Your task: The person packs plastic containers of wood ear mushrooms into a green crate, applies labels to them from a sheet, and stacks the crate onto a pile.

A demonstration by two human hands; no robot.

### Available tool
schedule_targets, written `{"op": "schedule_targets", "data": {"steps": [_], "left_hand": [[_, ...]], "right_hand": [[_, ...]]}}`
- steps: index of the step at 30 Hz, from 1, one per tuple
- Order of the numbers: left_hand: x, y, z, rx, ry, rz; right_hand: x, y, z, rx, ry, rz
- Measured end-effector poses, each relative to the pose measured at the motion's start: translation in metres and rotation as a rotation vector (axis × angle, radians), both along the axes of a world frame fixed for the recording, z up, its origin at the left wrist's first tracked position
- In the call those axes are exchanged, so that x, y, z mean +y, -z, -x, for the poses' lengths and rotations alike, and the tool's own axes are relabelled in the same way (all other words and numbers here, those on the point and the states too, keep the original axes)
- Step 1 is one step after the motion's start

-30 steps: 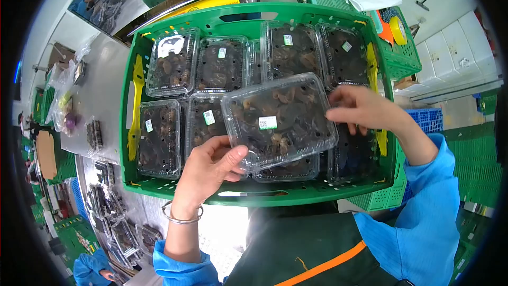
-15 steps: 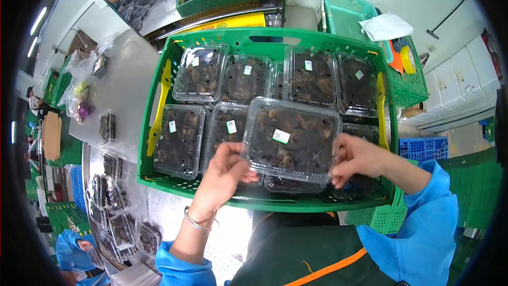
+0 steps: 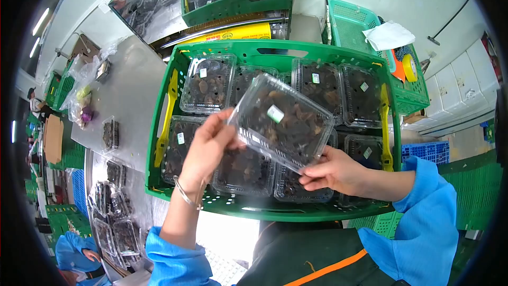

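Observation:
Between my hands a clear plastic box [image 3: 288, 119] of dark brown pieces, with a small white and green label, hangs tilted above a green crate [image 3: 159, 106]. My left hand [image 3: 214, 140] pinches its left edge, the fingertips partly behind the plastic. At its lower right corner, my right hand [image 3: 333, 172] grips with thumb and fingers. Under and around it, the crate holds several similar labelled boxes, such as one at the back left [image 3: 208, 85] and one at the right [image 3: 362, 95]. Yellow handles [image 3: 168, 119] stand at the crate's sides.
On the metal table [image 3: 132, 90] at left are a plastic bag [image 3: 82, 87] and a small box [image 3: 110, 133]. More boxes [image 3: 124, 235] lie lower left, near a co-worker's blue sleeve [image 3: 71, 249]. Behind the crate is a yellow roll [image 3: 233, 33]; green baskets [image 3: 353, 24] stand back right.
The held box has turned clockwise and tilted, its left side raised. My left hand has moved up and left, my right hand slightly left. The crate appears slightly lower in view.

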State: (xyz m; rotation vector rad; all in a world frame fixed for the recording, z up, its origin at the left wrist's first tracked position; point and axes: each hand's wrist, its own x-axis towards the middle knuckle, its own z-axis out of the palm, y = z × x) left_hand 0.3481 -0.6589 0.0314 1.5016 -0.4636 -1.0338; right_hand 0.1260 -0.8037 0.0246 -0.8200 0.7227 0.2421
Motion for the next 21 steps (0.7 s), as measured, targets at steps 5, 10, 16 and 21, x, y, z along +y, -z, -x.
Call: {"op": "schedule_targets", "data": {"steps": [5,10,16,21], "left_hand": [[-0.008,-0.043,-0.043,-0.463,-0.228,0.164],[0.092,-0.02,-0.125,-1.439,-0.216,-0.511],[0.115,0.036,-0.155,-0.683,-0.154,-0.435],[0.079,0.047,-0.147,-0.833,-0.159,-0.612]], "right_hand": [[0.005,0.004,-0.081,-0.194,0.166,-0.192],[-0.014,-0.064,-0.036,-0.191,-0.667,0.188],[-0.081,0.034,0.15,0.586,0.385,1.903],[-0.072,0.045,0.152,0.23,0.613,1.011]]}}
